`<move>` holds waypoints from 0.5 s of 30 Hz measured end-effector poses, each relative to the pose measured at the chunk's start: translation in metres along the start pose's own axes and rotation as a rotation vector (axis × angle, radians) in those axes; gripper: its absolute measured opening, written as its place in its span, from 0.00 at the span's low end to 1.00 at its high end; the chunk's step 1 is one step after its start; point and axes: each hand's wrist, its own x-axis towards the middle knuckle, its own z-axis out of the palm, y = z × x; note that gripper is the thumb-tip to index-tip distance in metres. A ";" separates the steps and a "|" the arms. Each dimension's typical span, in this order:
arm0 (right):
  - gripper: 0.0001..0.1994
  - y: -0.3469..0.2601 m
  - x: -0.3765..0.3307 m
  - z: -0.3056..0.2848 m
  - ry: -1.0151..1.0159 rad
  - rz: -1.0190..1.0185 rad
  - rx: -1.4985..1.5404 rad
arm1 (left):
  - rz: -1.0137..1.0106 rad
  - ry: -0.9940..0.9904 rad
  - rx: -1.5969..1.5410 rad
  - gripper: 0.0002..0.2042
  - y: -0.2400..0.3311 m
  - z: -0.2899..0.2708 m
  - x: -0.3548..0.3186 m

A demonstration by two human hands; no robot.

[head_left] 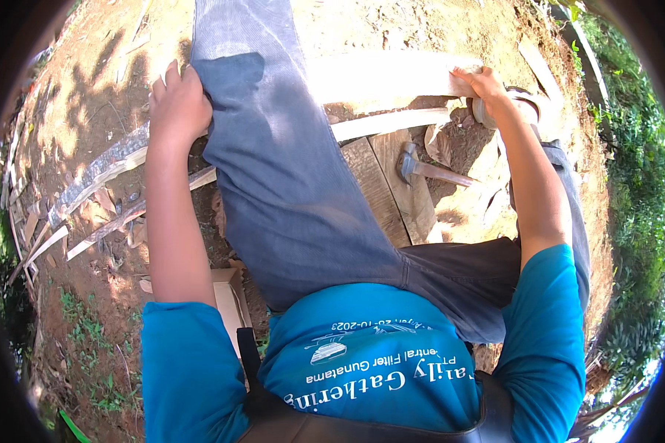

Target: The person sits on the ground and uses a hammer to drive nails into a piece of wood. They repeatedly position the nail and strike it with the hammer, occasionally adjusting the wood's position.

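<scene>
A wide, pale wooden plank [384,77], washed out by sunlight, lies across in front of me, and my left trouser leg [273,148] covers part of its line. My right hand [488,88] grips the plank's right end, fingers on its upper face. On the outer side of that leg, my left hand [179,103] is closed with curled fingers; whatever it holds is hidden beneath the palm. A narrower wooden strip [391,122] runs just nearer than the plank. Between my legs a hammer [443,174] with a wooden handle lies beside a brown board [377,181].
Rough-edged wood strips [96,181] stretch out at the left, with more scraps at the far left edge. A loose piece of wood [539,66] lies beyond my right hand. Dry leaves [437,142] dot the brown soil. Green plants [632,199] border the right side.
</scene>
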 end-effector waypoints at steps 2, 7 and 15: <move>0.58 -0.001 0.000 0.002 0.014 -0.046 0.011 | 0.208 0.223 -0.103 0.31 0.048 -0.019 -0.004; 0.58 0.005 0.013 0.012 0.034 -0.076 0.049 | 0.422 -0.068 0.027 0.46 0.165 0.019 0.002; 0.58 0.002 0.018 0.016 -0.025 -0.081 0.054 | 0.273 0.150 -0.064 0.53 0.189 0.088 0.024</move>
